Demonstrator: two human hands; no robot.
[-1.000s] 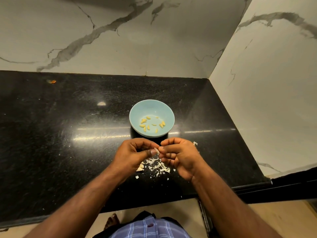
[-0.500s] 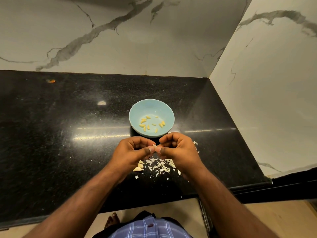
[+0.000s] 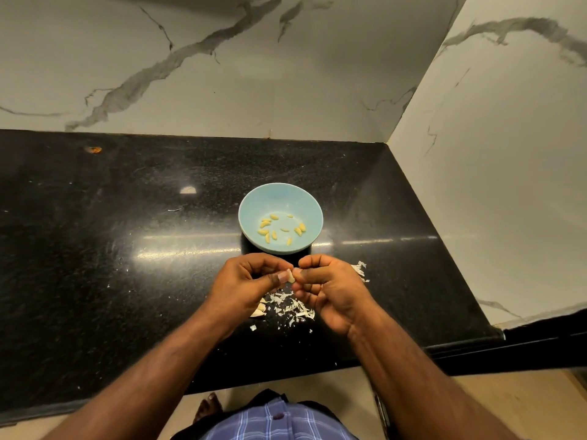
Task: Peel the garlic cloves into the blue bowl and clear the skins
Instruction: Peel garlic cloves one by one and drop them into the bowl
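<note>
- Countertop (image 3: 127, 249): dark polished stone set into a corner of marble-patterned wall (image 3: 222, 74); a small orange speck (image 3: 94, 149) lies far to the left, well apart from the work.
- Left hand (image 3: 246, 281): fingers curled, thumb and forefinger pinching one end of a pale garlic clove (image 3: 289, 276) held in the air just in front of the bowl.
- Unpeeled cloves (image 3: 258, 310): one or two pale pieces show on the counter under the left hand, partly hidden; by judgement these remain to be peeled, though an exact count cannot be told.
- Blue bowl (image 3: 254, 204): stands on the counter just beyond the hands and holds about a dozen yellowish peeled cloves (image 3: 281, 230), the finished share of the task.
- Loose skins (image 3: 290, 308): white flakes scattered on the counter beneath and between the hands; none appear gathered, so the clearing step is judged not yet begun.
- Right hand (image 3: 330, 290): fingers curled, thumb and fingertips gripping the other end of the same clove; peeling is judged to be the step in hand.
- Further skins (image 3: 359, 268): a smaller patch lying just right of the right hand, also left to clear.
</note>
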